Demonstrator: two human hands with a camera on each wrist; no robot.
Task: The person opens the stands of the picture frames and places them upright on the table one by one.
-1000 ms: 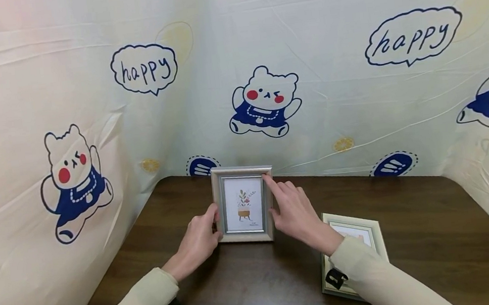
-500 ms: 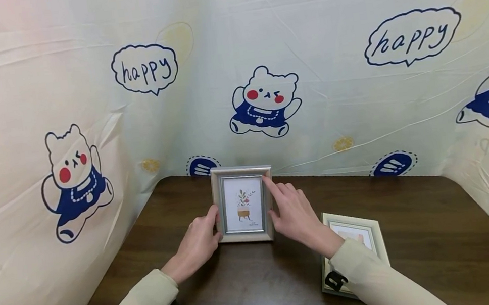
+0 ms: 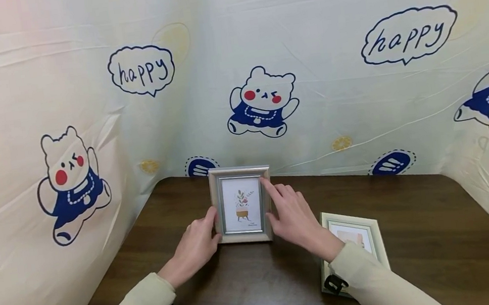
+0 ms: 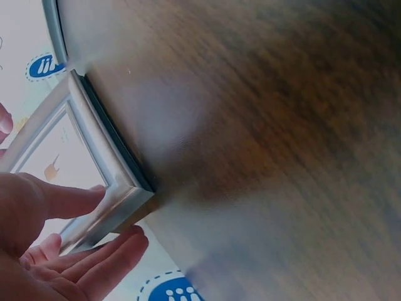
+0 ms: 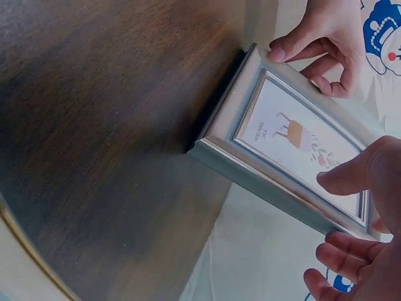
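A silver-beige picture frame (image 3: 217, 211) with a potted-plant print stands upright near the back edge of the wooden table. My left hand (image 3: 195, 242) grips its left side low down. In the left wrist view the left thumb (image 4: 78, 200) lies over the front, with the other fingers around the side and behind. My right hand (image 3: 294, 212) holds the right side, its index finger near the upper right corner. The right wrist view has the right thumb (image 5: 348, 175) over the front and the fingers by the edge; their exact contact is partly hidden.
A second, cream picture frame (image 3: 376, 238) lies face up on the table (image 3: 442, 230) at the right, partly covered by the right forearm. A printed cloth (image 3: 334, 95) with bears hangs around the table's back and sides.
The head view has shifted slightly. Both hands keep their places on the standing picture frame, and the cream one lies as before.
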